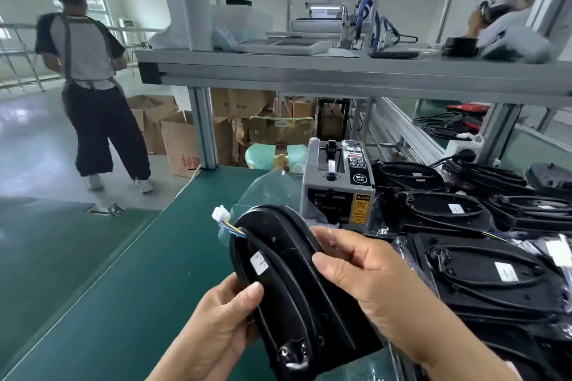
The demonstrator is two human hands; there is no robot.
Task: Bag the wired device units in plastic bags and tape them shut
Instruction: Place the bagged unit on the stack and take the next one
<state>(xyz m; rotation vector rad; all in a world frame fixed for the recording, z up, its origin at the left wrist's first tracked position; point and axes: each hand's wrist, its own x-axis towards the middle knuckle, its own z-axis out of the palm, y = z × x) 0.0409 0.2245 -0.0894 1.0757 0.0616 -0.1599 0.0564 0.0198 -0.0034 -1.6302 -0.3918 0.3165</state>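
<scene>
I hold a black wired device unit (288, 281) upright over the green bench, its white connector (220, 214) and coloured wires sticking out at the top left. My left hand (223, 328) grips its lower left edge, thumb on the face. My right hand (365, 269) grips its right side. A clear plastic bag (269, 192) lies just behind the unit; whether the unit is inside it I cannot tell. The grey tape dispenser (339, 182) stands right behind.
Several more black units (489, 272), some in bags, are stacked on the right. The green bench mat (130, 272) spreads to the left. A person (89, 77) stands on the floor at left near cardboard boxes (176, 136). An aluminium shelf (340, 71) crosses above.
</scene>
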